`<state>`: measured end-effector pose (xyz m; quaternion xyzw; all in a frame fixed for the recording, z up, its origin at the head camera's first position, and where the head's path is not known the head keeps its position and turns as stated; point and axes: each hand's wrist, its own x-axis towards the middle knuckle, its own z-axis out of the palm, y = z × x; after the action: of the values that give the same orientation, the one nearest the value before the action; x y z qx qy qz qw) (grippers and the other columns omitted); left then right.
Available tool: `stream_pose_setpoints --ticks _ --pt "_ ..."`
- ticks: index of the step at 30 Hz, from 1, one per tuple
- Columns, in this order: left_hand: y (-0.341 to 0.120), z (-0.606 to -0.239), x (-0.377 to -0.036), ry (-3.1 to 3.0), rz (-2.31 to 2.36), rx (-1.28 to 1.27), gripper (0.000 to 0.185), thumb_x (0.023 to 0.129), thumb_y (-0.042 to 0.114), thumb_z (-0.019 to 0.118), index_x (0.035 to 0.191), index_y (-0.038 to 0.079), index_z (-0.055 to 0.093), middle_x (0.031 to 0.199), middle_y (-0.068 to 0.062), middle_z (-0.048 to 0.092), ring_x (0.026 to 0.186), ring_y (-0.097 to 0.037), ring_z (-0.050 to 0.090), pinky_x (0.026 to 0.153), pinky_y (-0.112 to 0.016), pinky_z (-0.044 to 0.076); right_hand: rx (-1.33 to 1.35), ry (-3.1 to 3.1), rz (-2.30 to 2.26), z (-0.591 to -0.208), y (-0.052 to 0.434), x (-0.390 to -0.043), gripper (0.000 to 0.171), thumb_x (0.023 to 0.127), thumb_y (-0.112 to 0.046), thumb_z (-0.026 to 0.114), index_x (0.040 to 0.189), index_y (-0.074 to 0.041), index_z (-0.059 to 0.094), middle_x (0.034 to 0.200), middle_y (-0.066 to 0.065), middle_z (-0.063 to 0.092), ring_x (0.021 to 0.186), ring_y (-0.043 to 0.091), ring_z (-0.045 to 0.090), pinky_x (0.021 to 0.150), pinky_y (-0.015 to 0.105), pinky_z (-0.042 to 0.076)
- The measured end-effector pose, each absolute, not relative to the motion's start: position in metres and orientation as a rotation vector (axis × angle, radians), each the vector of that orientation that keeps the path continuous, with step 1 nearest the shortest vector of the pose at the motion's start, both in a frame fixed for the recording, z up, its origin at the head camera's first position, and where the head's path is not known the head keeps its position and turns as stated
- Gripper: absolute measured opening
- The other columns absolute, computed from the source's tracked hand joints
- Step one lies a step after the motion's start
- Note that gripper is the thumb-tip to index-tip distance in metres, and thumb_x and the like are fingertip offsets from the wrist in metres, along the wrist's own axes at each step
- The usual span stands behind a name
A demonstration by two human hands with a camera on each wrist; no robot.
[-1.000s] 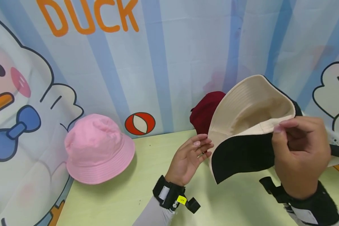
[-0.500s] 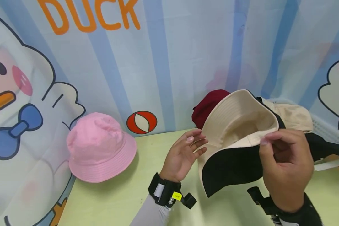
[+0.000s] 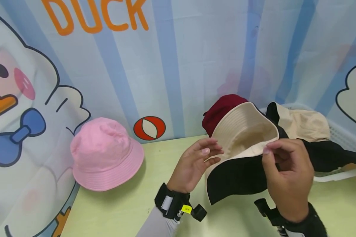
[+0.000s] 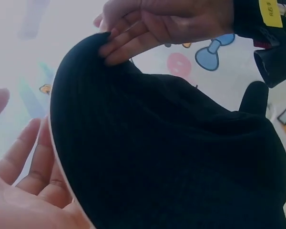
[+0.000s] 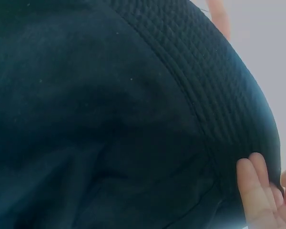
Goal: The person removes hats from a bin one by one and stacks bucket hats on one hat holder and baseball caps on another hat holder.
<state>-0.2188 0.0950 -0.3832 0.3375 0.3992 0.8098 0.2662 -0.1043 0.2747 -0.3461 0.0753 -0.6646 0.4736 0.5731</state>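
Note:
A reversible bucket hat (image 3: pixel 240 176), beige inside and black outside, is held tilted above the table, its opening towards the head camera. My right hand (image 3: pixel 290 177) pinches the brim at its right side between thumb and fingers. Its black outer side fills much of both wrist views, with stitched rows on the brim (image 5: pixel 219 86) in the right wrist view. At the left brim edge is my left hand (image 3: pixel 192 168), its fingers loosely extended and palm up. In the left wrist view, fingers of that left hand (image 4: pixel 28 191) lie along the brim edge; firm contact is unclear.
A pink bucket hat (image 3: pixel 103 154) stands on the pale table (image 3: pixel 118 214) at left. Behind the held hat is a dark red hat (image 3: pixel 222 112), partly covered. A white basket (image 3: pixel 347 135) at right holds another beige-and-black hat (image 3: pixel 308 125). A printed curtain (image 3: pixel 190 65) hangs behind.
The right hand and the hat have moved left and down, uncovering the basket and the hat in it. The left hand stays near the brim, having shifted only slightly.

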Motion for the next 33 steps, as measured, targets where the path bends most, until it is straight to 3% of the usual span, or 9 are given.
stream_pose_setpoints --ticks 8,12,16,21,24,33 --pt "0.093 -0.375 -0.206 1.403 1.971 1.038 0.045 0.098 0.015 0.058 0.141 0.003 0.051 0.134 -0.007 0.061 0.13 -0.021 0.057 0.114 -0.036 0.043 0.148 -1.675 1.052 -0.356 0.274 -0.109 0.016 0.089 0.005 0.064 0.095 0.019 0.06 0.097 0.001 0.06 0.087 0.0 0.063 0.081 0.006 0.052" --pt "0.094 -0.371 -0.201 1.468 1.901 1.106 0.046 0.096 0.013 0.066 0.14 0.005 0.054 0.143 -0.015 0.054 0.132 -0.017 0.054 0.107 -0.029 0.049 0.152 -1.676 1.053 -0.359 0.272 -0.111 0.021 0.091 -0.001 0.066 0.096 0.019 0.06 0.098 0.003 0.06 0.088 0.001 0.063 0.082 0.007 0.052" --pt "0.095 -0.369 -0.198 1.589 1.86 1.125 0.047 0.094 0.005 0.069 0.139 0.008 0.056 0.142 -0.01 0.056 0.128 -0.013 0.056 0.106 -0.027 0.05 0.149 -1.702 1.041 -0.359 0.27 -0.111 0.025 0.094 -0.006 0.065 0.097 0.018 0.06 0.096 0.01 0.059 0.089 0.001 0.063 0.082 0.006 0.052" --pt "0.099 -0.371 -0.195 1.772 1.848 1.113 0.038 0.098 0.011 0.065 0.136 0.014 0.062 0.135 -0.004 0.062 0.12 -0.008 0.059 0.105 -0.024 0.05 0.177 -1.699 1.062 -0.359 0.268 -0.112 0.014 0.087 0.01 0.064 0.097 0.018 0.059 0.098 0.004 0.059 0.089 -0.001 0.064 0.082 0.007 0.052" --pt "0.1 -0.373 -0.193 1.829 1.87 1.116 0.034 0.1 0.015 0.063 0.133 0.016 0.065 0.132 -0.004 0.064 0.117 -0.008 0.06 0.102 -0.024 0.052 0.204 -1.704 1.064 -0.359 0.268 -0.113 0.015 0.083 0.017 0.062 0.099 0.018 0.06 0.099 0.001 0.059 0.09 -0.002 0.064 0.081 0.007 0.052" --pt "0.099 -0.375 -0.194 2.005 1.853 1.181 0.03 0.102 0.023 0.06 0.13 0.019 0.069 0.128 0.0 0.068 0.12 -0.01 0.06 0.106 -0.028 0.048 0.221 -1.756 0.979 -0.361 0.271 -0.114 0.02 0.079 0.019 0.063 0.096 0.009 0.07 0.095 0.018 0.058 0.089 -0.001 0.058 0.083 0.004 0.049"
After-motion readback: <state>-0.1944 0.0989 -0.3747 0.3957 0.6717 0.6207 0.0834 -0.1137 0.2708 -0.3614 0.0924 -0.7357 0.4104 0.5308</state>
